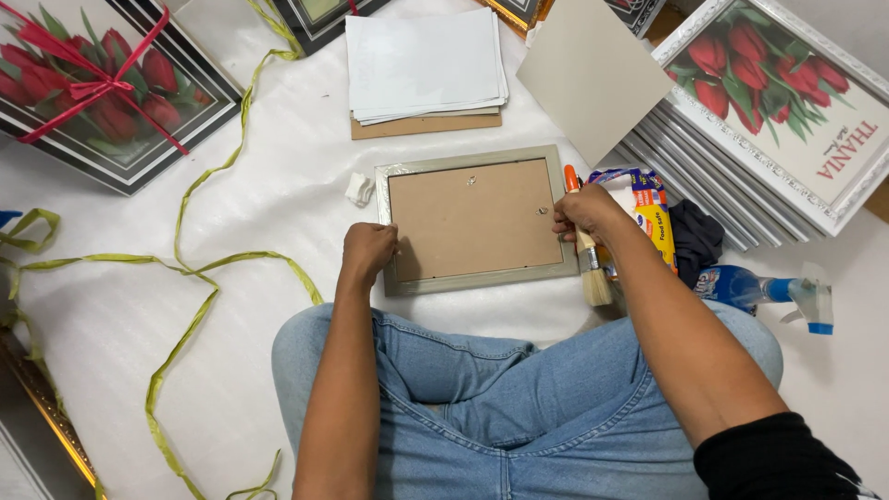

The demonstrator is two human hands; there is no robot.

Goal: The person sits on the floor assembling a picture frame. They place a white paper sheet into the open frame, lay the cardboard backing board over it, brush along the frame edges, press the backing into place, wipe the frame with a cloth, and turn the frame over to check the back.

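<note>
Presently I note a silver picture frame (477,220) lying face-down on the white sheet (259,185) before the knees. Left hand (369,250) is curled, pinching its left edge; right hand (585,213) pinches the right edge, beside a paintbrush (591,268).

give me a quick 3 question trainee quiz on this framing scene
1. True or false: the frame lies face down, its brown backing up.
2. Which hand is by the brush? A) left hand B) right hand
3. Fill in: the spray bottle lies to the person's ____.

Key: 1 true; 2 B; 3 right
</note>
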